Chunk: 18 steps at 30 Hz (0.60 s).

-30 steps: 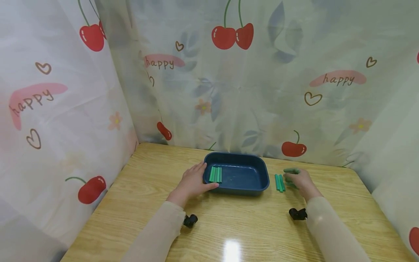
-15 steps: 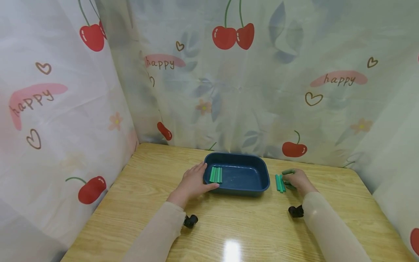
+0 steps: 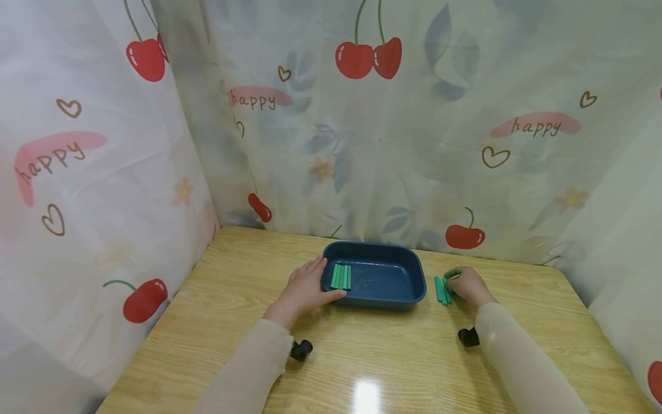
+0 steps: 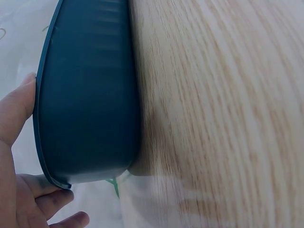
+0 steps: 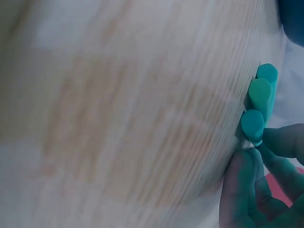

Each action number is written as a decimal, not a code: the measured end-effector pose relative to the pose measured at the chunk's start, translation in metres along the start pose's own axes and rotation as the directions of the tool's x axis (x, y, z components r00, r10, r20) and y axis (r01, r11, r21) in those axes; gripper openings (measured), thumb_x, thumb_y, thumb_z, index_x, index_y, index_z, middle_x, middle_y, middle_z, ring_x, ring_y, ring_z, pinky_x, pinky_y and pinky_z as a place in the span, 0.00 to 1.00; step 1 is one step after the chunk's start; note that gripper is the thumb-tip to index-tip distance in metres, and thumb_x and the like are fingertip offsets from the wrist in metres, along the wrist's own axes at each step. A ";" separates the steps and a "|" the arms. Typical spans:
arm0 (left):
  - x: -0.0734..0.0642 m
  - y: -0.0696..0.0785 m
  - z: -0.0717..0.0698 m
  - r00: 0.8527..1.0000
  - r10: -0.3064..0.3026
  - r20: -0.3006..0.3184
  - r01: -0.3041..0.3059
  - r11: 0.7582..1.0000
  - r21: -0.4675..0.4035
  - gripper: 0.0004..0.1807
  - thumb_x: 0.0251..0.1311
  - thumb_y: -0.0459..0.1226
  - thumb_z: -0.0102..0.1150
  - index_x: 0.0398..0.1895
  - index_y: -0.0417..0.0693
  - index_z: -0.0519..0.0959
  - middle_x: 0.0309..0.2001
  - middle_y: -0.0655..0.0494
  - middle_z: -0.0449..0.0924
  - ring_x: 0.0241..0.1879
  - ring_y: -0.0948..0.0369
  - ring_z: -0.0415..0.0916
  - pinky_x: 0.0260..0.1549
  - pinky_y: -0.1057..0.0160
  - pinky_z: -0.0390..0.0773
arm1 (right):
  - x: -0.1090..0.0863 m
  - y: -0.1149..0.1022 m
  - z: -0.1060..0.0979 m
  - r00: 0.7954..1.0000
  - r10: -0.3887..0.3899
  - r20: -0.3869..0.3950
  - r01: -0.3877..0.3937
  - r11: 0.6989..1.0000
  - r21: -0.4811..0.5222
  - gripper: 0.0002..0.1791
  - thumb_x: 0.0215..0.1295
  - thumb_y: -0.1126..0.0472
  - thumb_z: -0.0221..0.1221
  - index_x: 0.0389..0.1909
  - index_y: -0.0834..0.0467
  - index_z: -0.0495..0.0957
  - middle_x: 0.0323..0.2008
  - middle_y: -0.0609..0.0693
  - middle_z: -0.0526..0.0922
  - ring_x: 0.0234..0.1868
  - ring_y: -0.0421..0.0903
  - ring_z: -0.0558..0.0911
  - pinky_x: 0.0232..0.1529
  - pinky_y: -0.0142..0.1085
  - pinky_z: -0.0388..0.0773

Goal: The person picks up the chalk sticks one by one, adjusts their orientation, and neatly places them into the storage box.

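In the head view, my left hand (image 3: 307, 286) holds the near left corner of a dark blue tray (image 3: 385, 302). Its thumb lies along the front rim and the fingers are at the left side; the left wrist view shows fingers (image 4: 54, 202) against the rim. Several green chalk sticks (image 3: 341, 277) lie side by side in the tray's left end. To the right of the tray, more green chalk sticks (image 3: 440, 290) lie on the table. My right hand (image 3: 468, 286), its fingers bent and dusted green, touches the nearest chalk stick (image 5: 252, 124); whether it pinches that stick is unclear.
The pale wooden table (image 3: 403, 362) backs onto a cherry-printed curtain (image 3: 383, 144), which also hangs along both sides. Black wrist cameras (image 3: 301, 349) sit under both sleeves. The tray's far rim is close to the curtain.
My right hand has moved slightly left onto the chalk sticks beside the tray, its fingers drawing closer together. The left hand and the tray have stayed in place.
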<state>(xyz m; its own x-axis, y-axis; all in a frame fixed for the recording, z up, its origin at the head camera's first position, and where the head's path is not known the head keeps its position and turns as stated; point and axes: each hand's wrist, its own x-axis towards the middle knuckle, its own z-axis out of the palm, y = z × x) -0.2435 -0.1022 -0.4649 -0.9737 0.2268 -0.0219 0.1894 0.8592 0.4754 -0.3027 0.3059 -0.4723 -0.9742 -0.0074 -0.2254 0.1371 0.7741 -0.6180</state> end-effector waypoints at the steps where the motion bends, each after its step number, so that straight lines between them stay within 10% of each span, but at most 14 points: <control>1: 0.000 0.000 0.000 1.000 -0.001 -0.001 0.001 1.000 0.001 0.58 0.55 0.69 0.59 0.80 0.46 0.52 0.79 0.50 0.50 0.77 0.49 0.48 0.73 0.42 0.47 | 0.000 -0.001 0.000 1.000 -0.003 0.000 0.003 1.000 -0.017 0.22 0.67 0.65 0.57 0.58 0.74 0.75 0.54 0.71 0.77 0.42 0.54 0.79 0.41 0.43 0.78; 18: 0.000 0.000 0.001 1.000 0.002 -0.005 -0.002 1.000 -0.005 0.57 0.56 0.67 0.61 0.80 0.45 0.53 0.79 0.49 0.51 0.77 0.49 0.48 0.73 0.43 0.47 | -0.012 -0.004 -0.002 1.000 0.004 0.013 -0.003 0.994 -0.109 0.19 0.64 0.65 0.59 0.51 0.73 0.75 0.31 0.57 0.82 0.28 0.49 0.79 0.41 0.47 0.76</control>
<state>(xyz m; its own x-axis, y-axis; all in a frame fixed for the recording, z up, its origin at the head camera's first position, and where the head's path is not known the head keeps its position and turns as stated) -0.2437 -0.1019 -0.4658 -0.9739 0.2262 -0.0166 0.1908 0.8565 0.4796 -0.2922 0.3044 -0.4653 -0.9713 -0.0121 -0.2376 0.1195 0.8388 -0.5312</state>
